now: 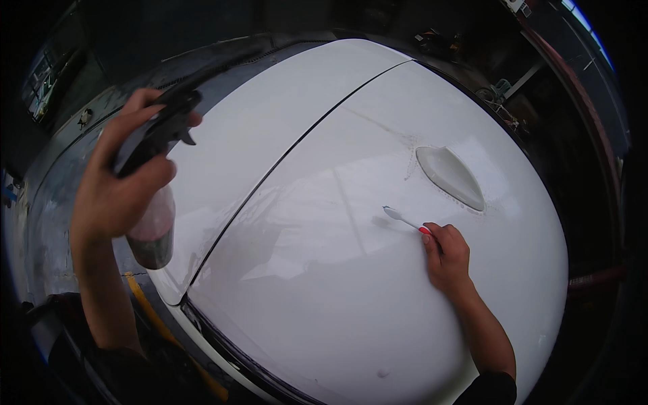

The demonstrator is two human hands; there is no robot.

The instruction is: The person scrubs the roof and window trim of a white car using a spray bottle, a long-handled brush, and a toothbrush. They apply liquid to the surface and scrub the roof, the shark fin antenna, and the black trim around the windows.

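My left hand [114,187] is raised over the left edge of a white car roof [324,314], its fingers around the black trigger head of a spray bottle [154,230]. The bottle is see-through, with dark liquid at its bottom. Lower right of a shark-fin antenna [449,177], my right hand [448,255] grips a white and red toothbrush [402,218] by its handle. The brush head points left, apart from the antenna. Whether its bristles touch the roof I cannot tell. Droplets and dirty streaks [407,139] mark the paint around the antenna's base.
A dark seam [298,142] crosses the roof panel. Grey floor [55,202] with a yellow line [152,309] runs along the left side. Beyond the far right edge of the roof lie several items in shadow, among them a green chair-like object [501,87].
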